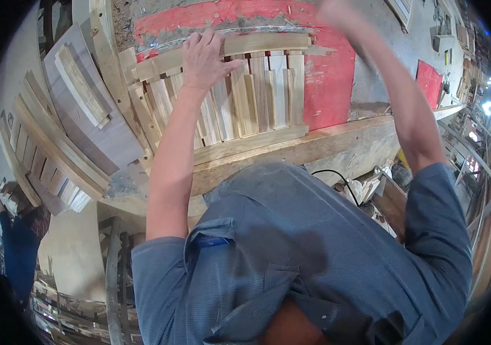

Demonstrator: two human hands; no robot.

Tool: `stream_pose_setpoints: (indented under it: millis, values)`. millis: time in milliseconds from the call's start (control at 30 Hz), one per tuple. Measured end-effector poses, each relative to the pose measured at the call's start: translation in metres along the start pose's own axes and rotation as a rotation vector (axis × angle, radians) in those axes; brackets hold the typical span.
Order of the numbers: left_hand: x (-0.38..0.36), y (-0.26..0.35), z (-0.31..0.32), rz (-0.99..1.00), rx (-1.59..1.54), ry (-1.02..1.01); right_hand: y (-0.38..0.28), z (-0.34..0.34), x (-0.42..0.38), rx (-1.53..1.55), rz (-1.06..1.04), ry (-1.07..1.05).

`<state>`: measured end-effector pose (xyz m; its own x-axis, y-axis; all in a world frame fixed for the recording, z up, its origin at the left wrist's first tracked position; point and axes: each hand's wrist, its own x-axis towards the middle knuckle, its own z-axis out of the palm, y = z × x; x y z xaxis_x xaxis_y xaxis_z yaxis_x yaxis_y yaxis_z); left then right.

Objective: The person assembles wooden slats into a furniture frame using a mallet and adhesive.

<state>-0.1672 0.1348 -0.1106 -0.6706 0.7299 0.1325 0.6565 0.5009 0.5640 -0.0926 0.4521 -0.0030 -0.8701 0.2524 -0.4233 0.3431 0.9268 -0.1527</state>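
Note:
My left hand [204, 57] lies over the far wooden rail [268, 43] of a slatted wooden panel. Its fingers bend over the rail's far edge, and the thumb points right along the near side. Between this rail and a near wooden rail [251, 144] stand several pale wooden slats [261, 92], side by side and uneven at their far ends. Up at the top edge of the view, my right hand [337, 12] is raised beyond the panel's right end. Motion smears it, and its fingers and anything in them cannot be made out.
A red-painted strip [329, 86] borders the panel on the worktop. A long wooden beam [349, 135] runs along the near edge. More curved wooden pieces [56, 144] lie at left, with a loose wooden piece [81, 86] on a board. Another person's dark sleeve [18, 247] shows far left.

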Motion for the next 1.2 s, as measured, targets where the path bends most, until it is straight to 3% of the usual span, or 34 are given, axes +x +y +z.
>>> stream_pose_setpoints:
  millis: [67, 233, 300, 367, 400, 500, 533, 667, 800, 933, 1000, 1033, 1100, 1133, 1200]
  values:
    - [0.004, 0.002, 0.0, -0.025, 0.029, -0.054, -0.002, 0.03, -0.001, -0.037, 0.028, -0.228]
    - [0.01, 0.004, -0.01, -0.02, 0.043, -0.032, -0.013, -0.016, 0.03, -0.366, -0.14, -0.325]
    - [0.005, 0.003, -0.009, -0.052, 0.022, -0.101, 0.008, -0.022, 0.043, -0.202, -0.385, -0.264]
    - [0.006, 0.002, -0.008, -0.036, 0.014, -0.064, 0.037, -0.034, 0.089, -0.242, -0.112, -0.231]
    - [0.005, 0.003, -0.006, -0.016, 0.003, -0.026, 0.034, -0.061, 0.091, -0.239, -0.108, -0.24]
    - [0.004, 0.002, -0.005, -0.017, -0.015, -0.013, -0.001, -0.108, 0.075, 0.052, -0.118, 0.214]
    - [0.004, 0.001, -0.005, -0.023, -0.012, -0.009, -0.008, -0.097, 0.071, 0.082, -0.1, 0.272]
    - [0.0, -0.005, -0.01, -0.003, -0.027, -0.023, -0.035, 0.018, -0.001, -0.298, -0.122, -0.176]
    - [0.002, -0.003, -0.011, -0.023, -0.001, -0.033, -0.036, -0.009, 0.01, -0.401, -0.258, -0.178]
    - [0.003, -0.004, -0.011, -0.002, 0.005, -0.059, -0.023, -0.017, 0.016, -0.444, -0.24, -0.249]
    - [0.002, -0.005, -0.01, 0.001, 0.02, -0.07, 0.016, -0.011, 0.03, -0.12, -0.543, 0.046]
    - [0.001, -0.005, -0.01, -0.002, 0.02, -0.079, 0.012, -0.031, 0.034, -0.112, -0.542, 0.04]
    - [0.002, -0.005, -0.01, 0.025, -0.017, -0.036, -0.005, -0.093, 0.044, -0.046, -0.413, 0.381]
    - [0.003, -0.006, -0.01, 0.028, -0.014, -0.037, -0.006, -0.085, 0.038, -0.044, -0.412, 0.383]
    - [0.003, -0.005, -0.009, 0.022, -0.019, -0.042, -0.004, -0.041, 0.01, -0.162, -0.328, 0.14]
